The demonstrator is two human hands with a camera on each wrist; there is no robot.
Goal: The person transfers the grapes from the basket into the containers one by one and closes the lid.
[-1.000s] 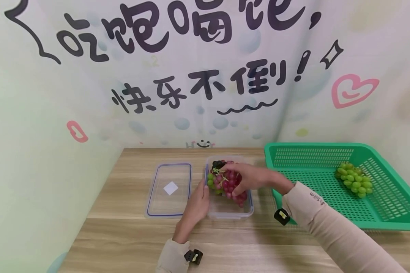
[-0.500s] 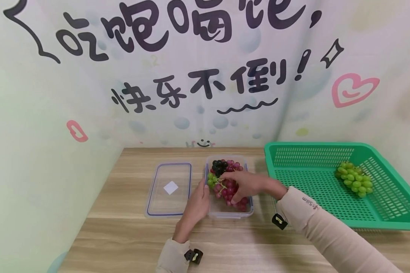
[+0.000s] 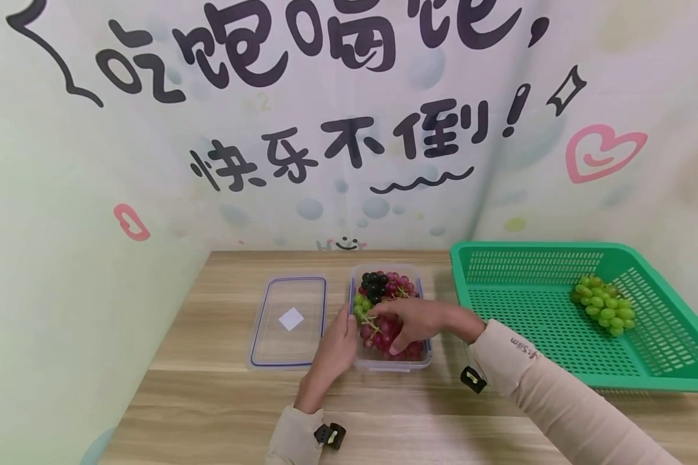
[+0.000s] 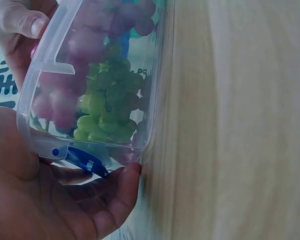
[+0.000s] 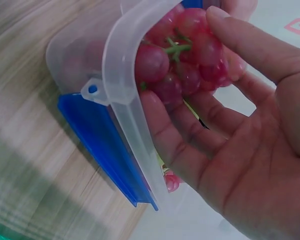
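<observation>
A clear plastic food container [image 3: 391,366] with blue-edged side latches stands uncovered on the table. Black, green and red grapes are inside. My left hand [image 3: 337,345] holds its left wall; in the left wrist view its bent fingers [image 4: 122,197] touch the outside near the base, and the thumb tip is hidden. Over the near part of the container, my right hand [image 3: 421,320] grips a bunch of red grapes [image 5: 190,55] with curled fingers and thumb. Black grapes [image 3: 375,284] lie at the far left inside, with green grapes [image 4: 107,105] along the left wall.
The container's clear lid [image 3: 308,349], with a blue seal and a white square label, lies flat to the left. A green plastic basket [image 3: 535,349] stands to the right, holding a bunch of green grapes [image 3: 603,307]. A printed wall cloth [image 3: 326,219] hangs behind the table.
My right hand has moved down and toward the container's near side with the red grapes. The black grapes and other red grapes behind it have come into view. My left hand stays put.
</observation>
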